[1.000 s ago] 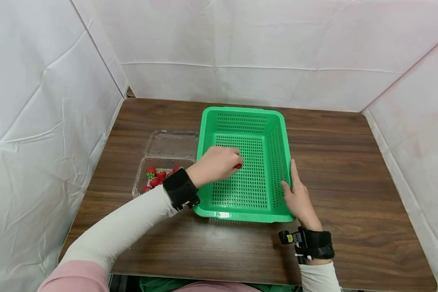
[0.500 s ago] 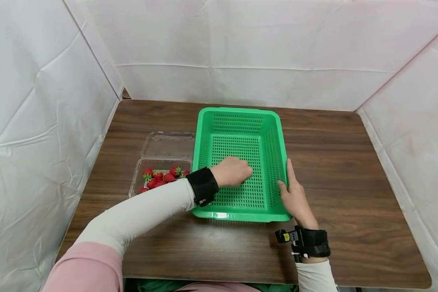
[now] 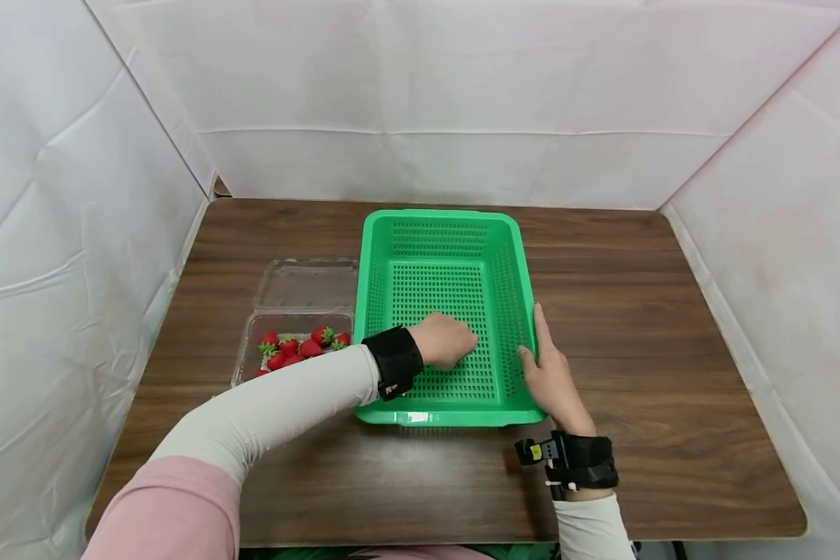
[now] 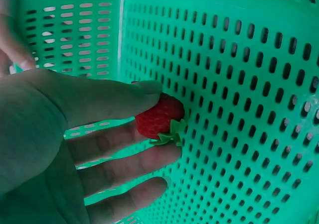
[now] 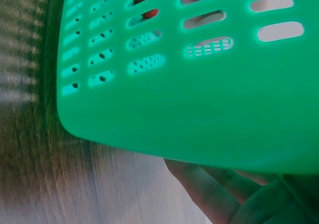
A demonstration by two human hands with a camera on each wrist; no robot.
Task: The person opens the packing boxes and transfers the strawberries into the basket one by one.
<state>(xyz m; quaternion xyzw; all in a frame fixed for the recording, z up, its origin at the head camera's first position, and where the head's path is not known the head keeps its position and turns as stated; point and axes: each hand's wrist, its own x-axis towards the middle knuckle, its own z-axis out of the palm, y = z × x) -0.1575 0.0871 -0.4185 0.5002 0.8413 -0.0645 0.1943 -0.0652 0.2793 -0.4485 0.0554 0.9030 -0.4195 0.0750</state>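
Note:
My left hand [image 3: 445, 341] is down inside the green perforated plastic basket [image 3: 450, 415]. In the left wrist view its thumb and fingers hold a red strawberry [image 4: 162, 117] with green leaves, close to the basket floor; whether it touches cannot be told. From the head view the hand hides this strawberry. My right hand [image 3: 551, 383] grips the basket's right side near the front, thumb over the rim and fingers along the outside. In the right wrist view several fingers [image 5: 209, 189] show past the basket's edge. Several more strawberries [image 3: 311, 348] lie in a clear plastic box left of the basket.
The clear box's lid [image 3: 308, 285] lies folded back behind it, close to the basket's left side. Both stand on a dark wooden table [image 3: 637, 350]. White cloth walls [image 3: 392, 93] enclose the table at the back and sides.
My left hand has moved right and lower into the basket with the strawberry, uncovering more of the clear box. The right hand stays on the basket's side. The whole view has shifted slightly.

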